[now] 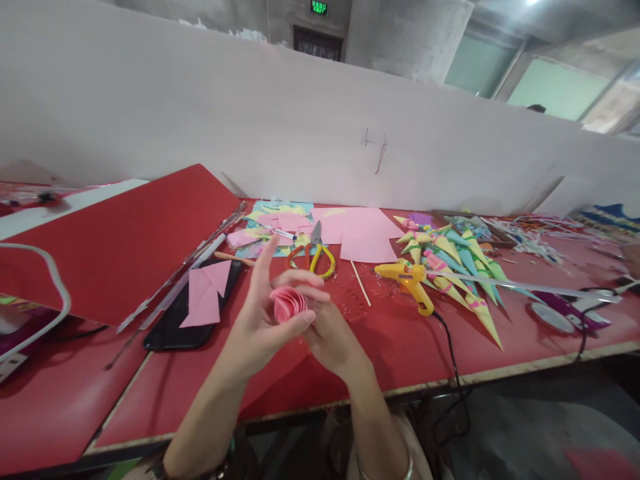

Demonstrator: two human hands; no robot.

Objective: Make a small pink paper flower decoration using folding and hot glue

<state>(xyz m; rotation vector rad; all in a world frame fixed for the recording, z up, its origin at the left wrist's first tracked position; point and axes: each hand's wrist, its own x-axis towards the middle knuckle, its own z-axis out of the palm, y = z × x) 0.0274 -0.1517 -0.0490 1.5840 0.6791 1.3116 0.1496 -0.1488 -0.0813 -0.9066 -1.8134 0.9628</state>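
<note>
Over the near middle of the red table (390, 340), head view, we have the pink paper coil (289, 304) between the thumb and fingers of our left hand (260, 317), index raised; our right hand (333, 333) sits close behind, fingers partly hidden, so whether it grips too we cannot tell; the coil looks well wound, we judge, layers already nested; far side, pink sheets (367, 240) lie flat, unrolled; right, decorated cones (447, 247) look finished, glue gun (407, 279) beside them.
</note>
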